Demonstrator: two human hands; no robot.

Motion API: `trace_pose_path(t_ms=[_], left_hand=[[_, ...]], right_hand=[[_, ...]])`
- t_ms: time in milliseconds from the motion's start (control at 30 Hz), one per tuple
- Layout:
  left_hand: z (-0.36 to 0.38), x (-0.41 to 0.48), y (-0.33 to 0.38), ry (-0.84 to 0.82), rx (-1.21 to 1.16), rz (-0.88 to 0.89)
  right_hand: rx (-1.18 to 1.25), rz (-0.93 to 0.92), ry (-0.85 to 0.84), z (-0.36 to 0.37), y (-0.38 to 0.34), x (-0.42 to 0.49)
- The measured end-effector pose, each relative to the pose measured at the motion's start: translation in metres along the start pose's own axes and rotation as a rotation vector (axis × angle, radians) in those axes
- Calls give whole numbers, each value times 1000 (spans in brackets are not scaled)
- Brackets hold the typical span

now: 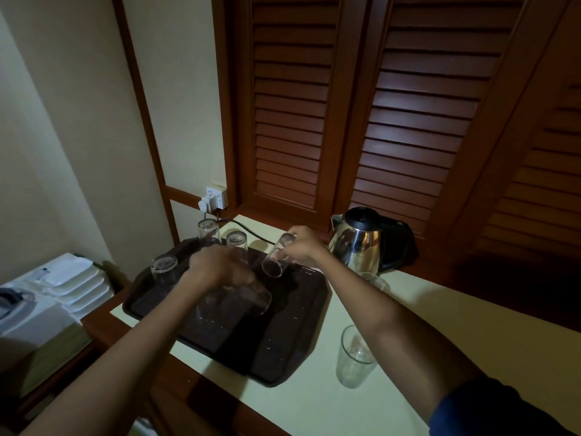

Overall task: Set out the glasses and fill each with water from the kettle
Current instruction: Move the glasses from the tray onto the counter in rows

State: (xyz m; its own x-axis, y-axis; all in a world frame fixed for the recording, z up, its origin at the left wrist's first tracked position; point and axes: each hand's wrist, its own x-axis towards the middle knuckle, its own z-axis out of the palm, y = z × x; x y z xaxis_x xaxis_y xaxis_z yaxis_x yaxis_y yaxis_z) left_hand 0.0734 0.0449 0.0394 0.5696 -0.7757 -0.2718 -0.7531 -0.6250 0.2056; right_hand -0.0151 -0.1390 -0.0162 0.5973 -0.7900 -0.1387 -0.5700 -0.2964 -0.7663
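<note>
Over a dark tray (283, 350), my left hand (217, 265) grips a clear glass (254, 297) tipped on its side, mouth pointing right. My right hand (301, 245) holds a second glass (278, 256), tilted with its mouth down toward me. Three more glasses stand upside down at the tray's back: one at the left (163, 267), one at the far corner (208, 231) and one beside it (236, 240). An upright glass (353, 357) stands on the pale counter right of the tray; another glass (375, 280) shows behind my right forearm. The steel kettle (361, 243) sits at the back right.
The kettle's black cord (248, 229) runs to a wall socket (215, 198). Wooden louvred doors (377, 105) rise behind the counter. White plates (75, 284) are stacked on a lower shelf to the left. The counter's wooden front edge (201, 388) is near me.
</note>
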Motion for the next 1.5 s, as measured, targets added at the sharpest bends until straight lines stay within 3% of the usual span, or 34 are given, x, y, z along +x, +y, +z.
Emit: trace_pose_path(t_ms=[67, 200, 367, 467, 567, 733, 867, 1033, 1267, 1500], left_hand=[[0, 4, -11, -95, -155, 53], [10, -3, -43, -243, -767, 54], [38, -21, -48, -381, -1366, 28], [43, -47, -24, -342, -1494, 74], [43, -81, 16, -306, -1486, 218], [66, -137, 103, -134, -1337, 424], [110, -158, 168, -36, -1143, 462], [183, -157, 212, 44, -952, 404], [247, -140, 219, 12, -992, 312], [252, -142, 230, -67, -1032, 309]], right_hand=[[203, 55, 33, -10, 9, -5], [467, 188, 31, -32, 21, -22], [937, 369, -208, -60, 32, -58], [1185, 372, -293, -85, 46, -85], [1282, 302, -362, -110, 63, -115], [1055, 79, -365, -156, 107, -158], [670, 73, 11, -180, 160, -173], [325, 136, 197, -178, 216, -182], [168, 220, 238, -161, 239, -179], [145, 268, 288, -153, 242, -175]])
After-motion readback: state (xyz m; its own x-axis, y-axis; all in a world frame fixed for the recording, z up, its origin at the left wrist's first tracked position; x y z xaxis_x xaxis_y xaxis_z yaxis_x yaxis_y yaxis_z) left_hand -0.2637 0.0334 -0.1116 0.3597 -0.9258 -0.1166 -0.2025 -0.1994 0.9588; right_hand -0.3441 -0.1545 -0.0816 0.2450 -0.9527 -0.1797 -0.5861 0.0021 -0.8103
